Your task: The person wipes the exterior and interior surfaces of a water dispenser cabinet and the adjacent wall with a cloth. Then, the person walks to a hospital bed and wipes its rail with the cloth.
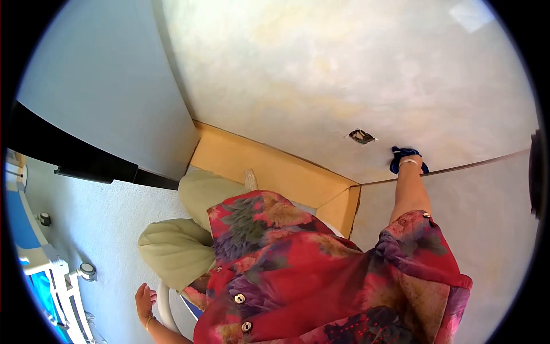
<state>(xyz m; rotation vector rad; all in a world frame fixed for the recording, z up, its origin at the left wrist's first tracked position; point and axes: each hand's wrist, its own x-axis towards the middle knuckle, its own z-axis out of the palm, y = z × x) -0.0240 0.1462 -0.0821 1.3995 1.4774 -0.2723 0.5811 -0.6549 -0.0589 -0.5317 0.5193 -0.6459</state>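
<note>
My right hand is closed around a dark blue cloth and presses it to the pale mottled wall, low down near the corner seam. A light band circles that wrist. To the left of the cloth, an irregular hole in the wall shows dark material inside. My left hand hangs beside a white curved chair arm, its fingers loosely bent and nothing seen in them. That wrist has a thin bracelet.
A tan baseboard runs along the wall's foot. A large grey panel with a black lower edge stands at left. A wheeled white-and-blue frame is at the lower left. Something dark juts in at the right edge.
</note>
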